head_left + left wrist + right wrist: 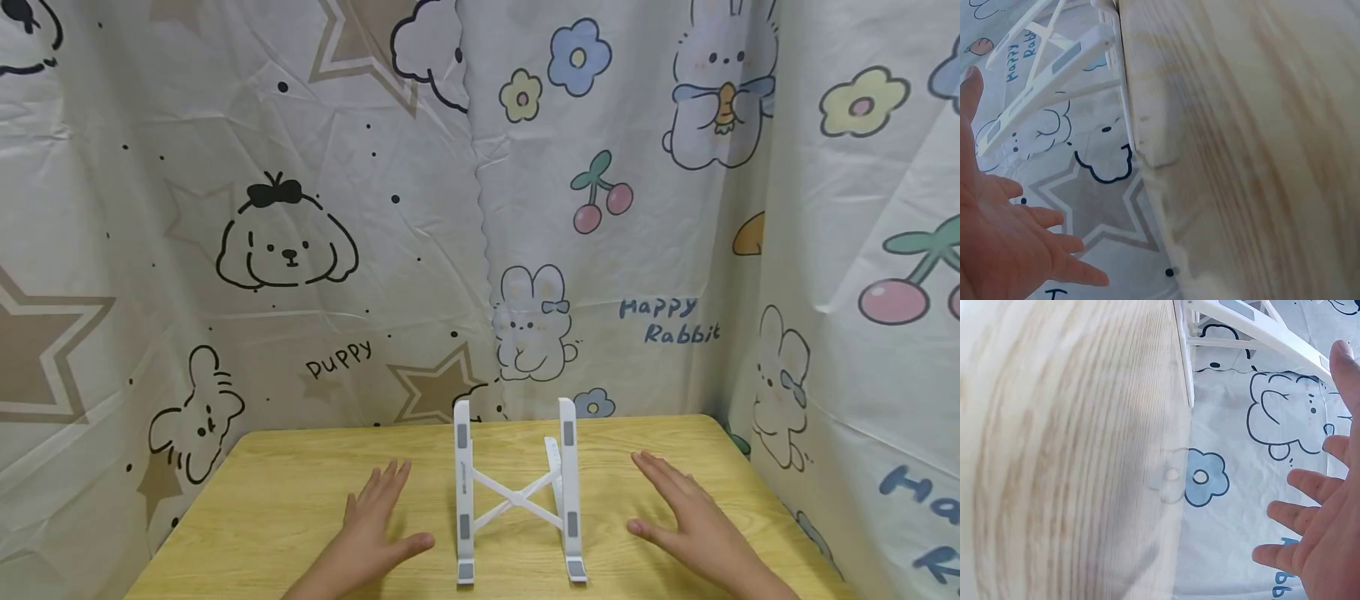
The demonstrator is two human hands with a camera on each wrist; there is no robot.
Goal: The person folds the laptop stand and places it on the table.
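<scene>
A white folding laptop stand (517, 498) stands unfolded on the table, its two slanted rails joined by an X of crossbars and dotted with grey pads. To its left, my left hand (367, 533) is held with fingers spread and thumb toward the stand, apart from it. On the other side my right hand (693, 529) mirrors it, fingers extended and nothing in them. The left wrist view shows the open palm (1010, 244) below the stand's rails (1047, 87). In the right wrist view, spread fingers (1304, 519) lie near part of the stand (1272, 328).
The stand rests on a light wood-grain table (300, 475). Behind and along both sides hang pale curtains (420, 250) printed with puppies, rabbits, stars, flowers and cherries, reaching down to the table's edges.
</scene>
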